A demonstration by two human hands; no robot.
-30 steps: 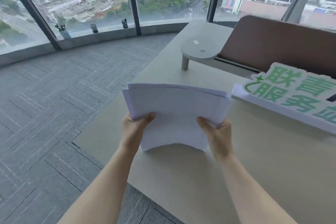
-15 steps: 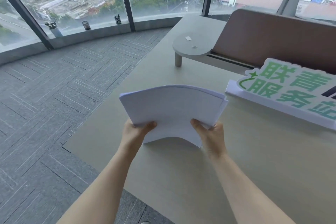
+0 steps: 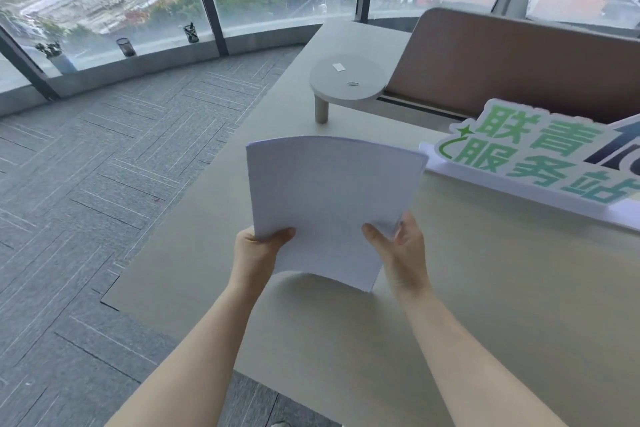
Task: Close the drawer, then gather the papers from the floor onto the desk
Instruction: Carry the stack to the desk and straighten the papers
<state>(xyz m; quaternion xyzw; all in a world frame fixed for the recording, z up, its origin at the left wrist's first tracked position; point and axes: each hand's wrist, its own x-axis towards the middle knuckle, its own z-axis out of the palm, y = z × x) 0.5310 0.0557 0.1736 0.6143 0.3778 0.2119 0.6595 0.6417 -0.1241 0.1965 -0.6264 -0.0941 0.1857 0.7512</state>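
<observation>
A stack of white papers (image 3: 329, 198) is held above the beige desk (image 3: 485, 305), bowed upward, its edges lined up. My left hand (image 3: 258, 251) grips the stack's lower left corner with the thumb on top. My right hand (image 3: 401, 246) grips its lower right side, fingers behind the sheets. The stack's near edge hovers just over the desk surface and casts a shadow there. No drawer is in view, and no papers show on the grey carpet floor (image 3: 104, 184).
A white sign with green characters (image 3: 540, 159) lies on the desk to the right of the papers. A small round raised shelf (image 3: 346, 80) and a brown partition panel (image 3: 519, 62) stand behind. Pen cups (image 3: 126, 47) sit on the window ledge.
The sheets, slightly fanned a second ago, are now squared into one even stack. Both hands have shifted along its lower edge and tilted the stack more upright.
</observation>
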